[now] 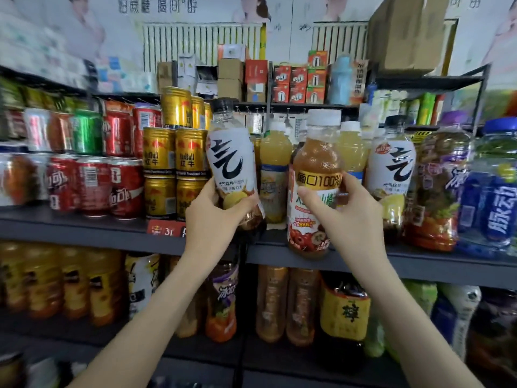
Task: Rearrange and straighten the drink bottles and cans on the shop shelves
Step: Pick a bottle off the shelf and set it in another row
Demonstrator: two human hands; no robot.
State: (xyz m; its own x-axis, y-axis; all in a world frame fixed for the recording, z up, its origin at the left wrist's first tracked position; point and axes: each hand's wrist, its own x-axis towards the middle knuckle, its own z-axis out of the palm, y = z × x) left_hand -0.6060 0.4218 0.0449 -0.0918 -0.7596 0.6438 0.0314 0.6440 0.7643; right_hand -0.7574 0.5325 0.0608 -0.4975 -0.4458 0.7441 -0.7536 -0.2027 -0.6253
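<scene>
Bottles in hand: a white-label bottle [232,163] and an orange juice bottle [316,152], both at the front edge of the middle shelf [84,228], about halfway along it
Left grip: the left hand [215,217] has fingers and thumb curled round the lower part of the white-label bottle, which leans with its black cap toward the gold cans [173,163]
Right grip: the right hand [352,219] clasps the orange juice bottle at mid-label with the thumb across the front; the bottle is near upright and its base hangs in front of the shelf edge, off the board
Close by: yellow juice bottles [275,161] stand behind, between the two hands; a twin white bottle [391,169] stands just right of the right hand
Further out: red cans [112,186] toward the left end, a blue bottle [492,191] toward the right end, a price tag [165,228] on the front edge under the gold cans
Step, by my reading: sorting each held bottle into a row of its own kind
Doing it well: bring the white-label bottle upright before letting go, label facing out; lift the orange juice bottle clear of the edge, then set its base flat and flush with the front row
Watch for: the stacked gold cans just beside the leaning cap; a nudge could topple them
</scene>
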